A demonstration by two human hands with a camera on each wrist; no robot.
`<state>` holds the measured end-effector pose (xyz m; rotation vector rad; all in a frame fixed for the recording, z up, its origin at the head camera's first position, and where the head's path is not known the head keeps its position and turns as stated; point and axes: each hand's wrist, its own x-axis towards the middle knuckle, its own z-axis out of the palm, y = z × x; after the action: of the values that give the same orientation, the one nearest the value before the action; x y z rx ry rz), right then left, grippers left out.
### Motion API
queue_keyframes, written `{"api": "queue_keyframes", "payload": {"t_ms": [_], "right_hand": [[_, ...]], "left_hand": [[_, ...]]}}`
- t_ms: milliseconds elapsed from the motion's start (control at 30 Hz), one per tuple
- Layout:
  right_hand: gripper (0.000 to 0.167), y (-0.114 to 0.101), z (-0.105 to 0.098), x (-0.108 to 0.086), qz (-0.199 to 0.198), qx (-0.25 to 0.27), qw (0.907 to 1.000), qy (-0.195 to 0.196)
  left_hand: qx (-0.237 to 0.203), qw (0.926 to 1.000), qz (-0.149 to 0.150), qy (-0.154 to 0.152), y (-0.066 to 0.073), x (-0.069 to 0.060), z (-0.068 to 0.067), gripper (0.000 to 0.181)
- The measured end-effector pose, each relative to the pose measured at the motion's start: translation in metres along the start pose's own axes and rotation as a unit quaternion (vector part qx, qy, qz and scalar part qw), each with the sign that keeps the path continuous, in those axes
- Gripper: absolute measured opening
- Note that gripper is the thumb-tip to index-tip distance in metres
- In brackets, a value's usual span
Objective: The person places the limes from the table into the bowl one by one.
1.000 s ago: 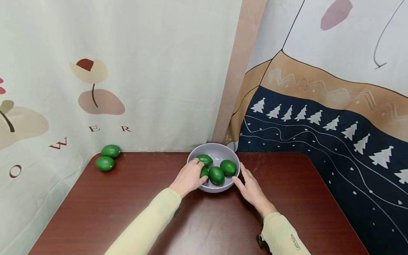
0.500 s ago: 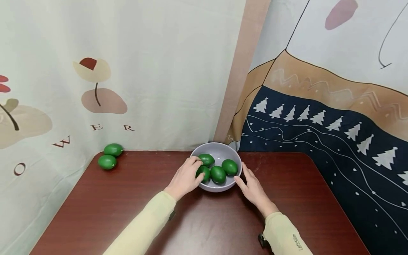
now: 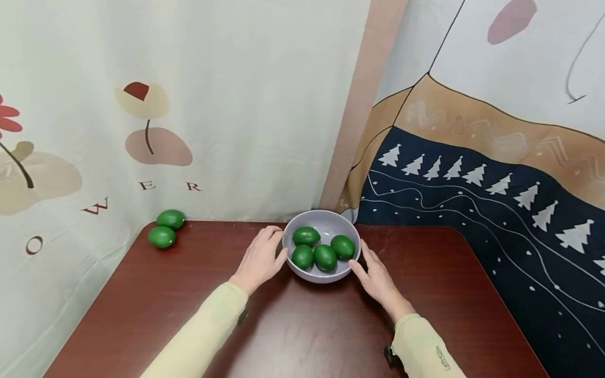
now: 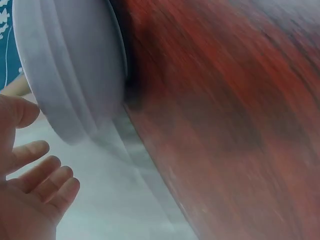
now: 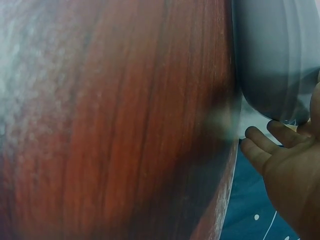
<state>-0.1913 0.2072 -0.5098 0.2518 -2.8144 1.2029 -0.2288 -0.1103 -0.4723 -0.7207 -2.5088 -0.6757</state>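
Reddish-brown wood comes first: the table (image 3: 302,336), glossy, with a soft patch of reflected light on its near part. Over it reach my two pale yellow-green sleeves (image 3: 194,336), the right one marked with small dark lettering. My right hand (image 3: 379,278) lies against the right side of the bowl (image 3: 333,224), thumb at the rim, fingers relaxed and loosely extended along the outer wall. My left hand (image 3: 260,257) is at the opposite side, fingers relaxed and gripping nothing, thumb tip by the rim (whether it touches, I can't tell).

That bowl, grey-lavender and upright, stands between my hands near the table's far edge. Inside lie four green oval fruits (image 3: 325,258): two at the front, one to the right, one behind on the left. Two more green fruits (image 3: 162,237) sit together at the table's far left corner.

Beyond hangs a pale curtain (image 3: 255,105) printed with flowers and letters; to its right, a dark blue cloth (image 3: 449,194) carries white trees below tan hills.
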Motion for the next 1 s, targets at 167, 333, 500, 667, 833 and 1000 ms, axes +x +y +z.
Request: {"api": "queue_keyframes", "payload": {"t_ms": [167, 333, 500, 667, 833, 1000], "right_hand": [[0.075, -0.005, -0.003, 0.000, 0.005, 0.001, 1.0000, -0.003], [0.075, -0.006, -0.003, 0.001, 0.011, 0.000, 0.9998, -0.015], [0.075, -0.007, -0.003, -0.002, 0.019, 0.000, 0.9996, -0.020], [0.075, -0.003, -0.003, -0.003, 0.025, 0.001, 0.9994, -0.023], [0.075, -0.003, -0.002, -0.003, 0.020, 0.002, 0.9997, -0.017], [0.075, -0.004, -0.002, -0.003, 0.016, 0.003, 0.9997, -0.015]], "left_hand": [[0.019, 0.9998, -0.011, -0.001, -0.010, -0.006, -0.012, 0.034], [0.033, 0.9989, -0.033, -0.001, -0.021, -0.017, -0.025, 0.035], [0.047, 0.9974, -0.054, -0.002, -0.036, -0.032, -0.037, 0.037], [0.060, 0.9949, -0.080, -0.012, -0.055, -0.044, -0.046, 0.036], [0.072, 0.9912, -0.109, -0.025, -0.076, -0.058, -0.059, 0.038], [0.074, 0.9876, -0.137, -0.023, -0.092, -0.069, -0.068, 0.039]]}}
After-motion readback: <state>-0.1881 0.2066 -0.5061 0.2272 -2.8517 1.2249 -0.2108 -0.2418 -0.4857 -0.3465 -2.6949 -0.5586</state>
